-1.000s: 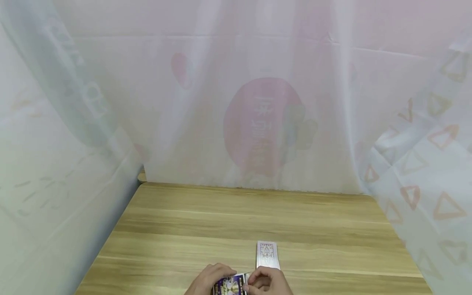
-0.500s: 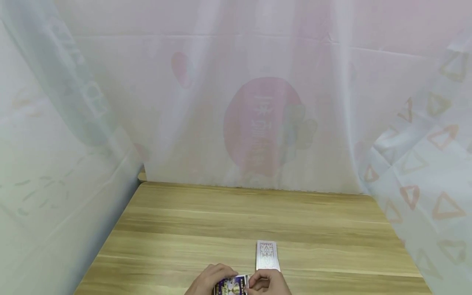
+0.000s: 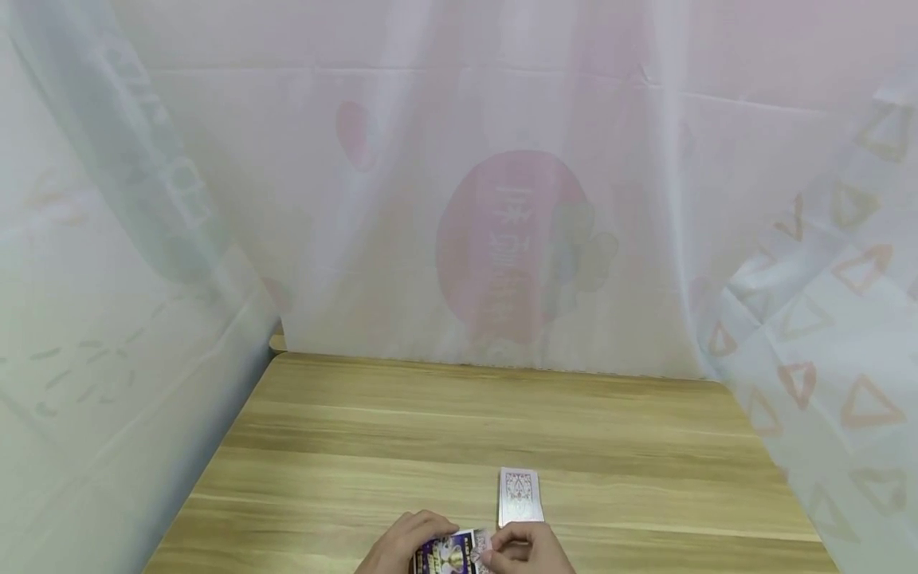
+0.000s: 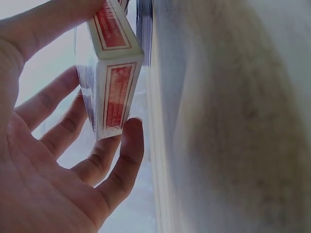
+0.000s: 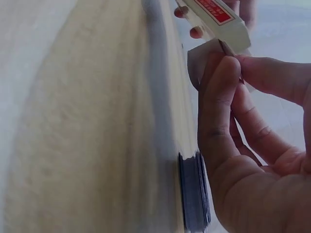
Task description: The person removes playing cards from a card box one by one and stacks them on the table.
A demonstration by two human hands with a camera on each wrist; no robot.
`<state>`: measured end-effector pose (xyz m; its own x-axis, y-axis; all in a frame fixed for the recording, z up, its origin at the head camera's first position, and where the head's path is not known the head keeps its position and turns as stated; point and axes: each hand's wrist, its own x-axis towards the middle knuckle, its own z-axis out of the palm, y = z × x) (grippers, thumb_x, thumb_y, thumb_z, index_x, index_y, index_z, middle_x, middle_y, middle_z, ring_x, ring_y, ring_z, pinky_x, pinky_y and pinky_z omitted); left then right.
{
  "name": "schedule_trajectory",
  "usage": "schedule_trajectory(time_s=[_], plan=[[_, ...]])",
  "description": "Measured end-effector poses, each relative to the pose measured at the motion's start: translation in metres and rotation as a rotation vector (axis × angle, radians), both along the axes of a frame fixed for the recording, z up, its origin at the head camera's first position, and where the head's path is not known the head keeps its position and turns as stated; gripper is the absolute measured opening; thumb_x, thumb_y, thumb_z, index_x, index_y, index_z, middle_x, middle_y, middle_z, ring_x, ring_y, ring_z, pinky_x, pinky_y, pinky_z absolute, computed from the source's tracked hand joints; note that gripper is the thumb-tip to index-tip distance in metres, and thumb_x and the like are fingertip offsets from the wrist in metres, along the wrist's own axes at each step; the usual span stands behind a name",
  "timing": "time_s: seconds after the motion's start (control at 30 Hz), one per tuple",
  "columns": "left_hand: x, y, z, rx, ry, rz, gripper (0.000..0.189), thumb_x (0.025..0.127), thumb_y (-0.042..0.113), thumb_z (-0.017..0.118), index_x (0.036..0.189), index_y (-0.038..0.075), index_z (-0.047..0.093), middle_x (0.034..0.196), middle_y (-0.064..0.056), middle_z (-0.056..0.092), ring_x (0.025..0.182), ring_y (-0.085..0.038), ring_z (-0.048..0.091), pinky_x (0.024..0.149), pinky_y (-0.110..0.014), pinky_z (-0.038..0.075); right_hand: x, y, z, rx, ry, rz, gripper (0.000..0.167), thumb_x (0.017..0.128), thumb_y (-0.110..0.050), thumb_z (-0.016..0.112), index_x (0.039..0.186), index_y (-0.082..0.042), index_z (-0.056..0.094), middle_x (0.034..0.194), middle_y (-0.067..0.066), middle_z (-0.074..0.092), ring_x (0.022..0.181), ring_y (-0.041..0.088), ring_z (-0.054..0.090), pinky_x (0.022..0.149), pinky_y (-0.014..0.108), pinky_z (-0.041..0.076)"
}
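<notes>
My left hand (image 3: pixel 410 542) grips a playing card box (image 3: pixel 446 556), its printed face dark purple with a gold trophy-like picture. In the left wrist view the box's white edges carry red panels, with the thumb along one side and fingertips at the other. At the box's right end my right hand (image 3: pixel 527 548) pinches a playing card (image 3: pixel 481 544) with a pale patterned back between thumb and forefinger. In the right wrist view that card (image 5: pixel 201 56) stands right at the box's end, largely hidden by the fingers. Just beyond the right hand lies a stack of playing cards (image 3: pixel 519 496), backs up.
The wooden table (image 3: pixel 358 430) carries the card stack near its front. Whitish printed sheets hang behind it (image 3: pixel 387 239) and along its left (image 3: pixel 107 383) and right (image 3: pixel 846 335) sides.
More of the patterned card shows between the box and my right fingers. The left hand and box have shifted slightly left. The stack on the table has stayed put.
</notes>
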<state>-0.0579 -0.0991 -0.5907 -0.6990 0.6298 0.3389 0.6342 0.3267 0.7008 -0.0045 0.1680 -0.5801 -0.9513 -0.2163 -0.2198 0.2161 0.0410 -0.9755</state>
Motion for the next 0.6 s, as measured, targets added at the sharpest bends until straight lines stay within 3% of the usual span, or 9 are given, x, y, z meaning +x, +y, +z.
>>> schedule_trajectory(time_s=[0.27, 0.47, 0.6], plan=[[-0.001, -0.002, 0.0, -0.013, -0.042, 0.033, 0.063, 0.079, 0.057, 0.091, 0.13, 0.023, 0.073, 0.121, 0.015, 0.071, 0.102, 0.0, 0.059, 0.082, -0.028, 0.056, 0.0, 0.012, 0.011, -0.002, -0.005, -0.017, 0.033, 0.096, -0.013, 0.077, 0.1, 0.017, 0.065, 0.091, 0.007, 0.076, 0.077, 0.01, 0.076, 0.068, 0.023, 0.061], [-0.004, -0.002, -0.005, 0.017, 0.063, 0.036, 0.067, 0.076, 0.055, 0.093, 0.129, 0.019, 0.072, 0.121, 0.013, 0.071, 0.101, -0.001, 0.06, 0.08, -0.028, 0.057, 0.001, 0.027, 0.021, -0.02, -0.012, -0.026, 0.032, 0.1, -0.014, 0.073, 0.106, 0.015, 0.062, 0.095, 0.009, 0.073, 0.07, 0.012, 0.074, 0.064, 0.025, 0.062], [-0.005, -0.003, -0.004, 0.021, 0.065, 0.031, 0.07, 0.076, 0.054, 0.094, 0.131, 0.018, 0.071, 0.122, 0.013, 0.071, 0.102, -0.002, 0.061, 0.082, -0.028, 0.057, -0.001, 0.04, 0.028, 0.0, 0.006, -0.021, 0.031, 0.102, -0.015, 0.071, 0.11, 0.013, 0.061, 0.094, 0.005, 0.072, 0.07, 0.01, 0.072, 0.061, 0.023, 0.059]])
